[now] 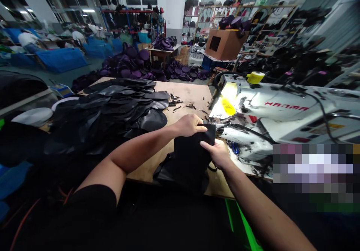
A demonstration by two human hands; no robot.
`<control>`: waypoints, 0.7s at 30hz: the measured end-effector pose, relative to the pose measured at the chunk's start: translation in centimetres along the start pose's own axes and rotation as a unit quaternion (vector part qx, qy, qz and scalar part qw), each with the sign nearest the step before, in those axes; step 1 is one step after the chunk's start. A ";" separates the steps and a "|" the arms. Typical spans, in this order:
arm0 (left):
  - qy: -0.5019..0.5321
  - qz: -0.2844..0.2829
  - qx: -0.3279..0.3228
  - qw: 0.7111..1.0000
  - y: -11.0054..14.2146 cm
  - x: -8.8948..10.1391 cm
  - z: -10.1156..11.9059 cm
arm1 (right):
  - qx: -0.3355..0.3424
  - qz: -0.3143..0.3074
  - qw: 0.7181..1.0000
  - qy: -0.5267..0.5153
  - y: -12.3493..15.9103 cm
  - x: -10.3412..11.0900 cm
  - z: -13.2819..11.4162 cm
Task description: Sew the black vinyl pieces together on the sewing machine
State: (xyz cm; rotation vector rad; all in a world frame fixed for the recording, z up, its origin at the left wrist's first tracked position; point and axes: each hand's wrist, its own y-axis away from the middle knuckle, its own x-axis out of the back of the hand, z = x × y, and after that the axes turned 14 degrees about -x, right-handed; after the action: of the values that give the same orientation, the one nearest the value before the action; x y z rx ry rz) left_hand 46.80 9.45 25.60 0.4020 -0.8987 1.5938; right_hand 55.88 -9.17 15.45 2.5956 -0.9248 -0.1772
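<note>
The left hand (189, 126) lies across the top of a black leather-like piece (189, 157), fingers curled over its upper edge, with the forearm reaching in from the lower left. The right hand (216, 153) is closed on the piece's right side, thumb uppermost, its forearm coming up from the lower right. Both hands are narrow, pinching the piece between them and holding it upright, while its lower part slumps in folds onto the plywood table (182, 97).

Right of the hands, almost touching the left fingertips, is a chrome part of the white HANMA sewing machine (281, 108), so there is little room on that side. Ahead lies open plywood dotted with black scraps (177, 105). To the left, just beside the left wrist, is a large heap of cut black pieces (107, 112). Below the held piece, the table's front edge is near. Beyond the table's far edge, purple pieces (135, 65) are piled up, well apart from the hands.
</note>
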 end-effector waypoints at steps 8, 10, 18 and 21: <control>0.153 -0.101 0.014 0.983 -0.6 -0.3 1.0 | -0.004 -0.076 0.996 0.049 2.6 2.6 0.4; 0.203 -0.101 0.019 0.974 -0.9 -0.3 0.7 | 0.025 -0.085 0.994 0.061 1.5 2.4 1.1; 0.024 -0.011 0.014 1.000 -1.7 -1.1 -2.9 | -0.050 -0.032 0.985 0.162 -0.8 1.9 2.9; 0.047 -0.018 0.028 0.998 -1.2 -2.9 -4.5 | -0.048 -0.055 0.981 0.180 0.1 3.0 3.2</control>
State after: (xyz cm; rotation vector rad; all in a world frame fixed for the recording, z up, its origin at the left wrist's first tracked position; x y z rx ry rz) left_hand 49.63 10.80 21.10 0.3772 -0.7735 1.5947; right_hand 57.36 -12.09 12.52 2.4759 -0.6292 0.2086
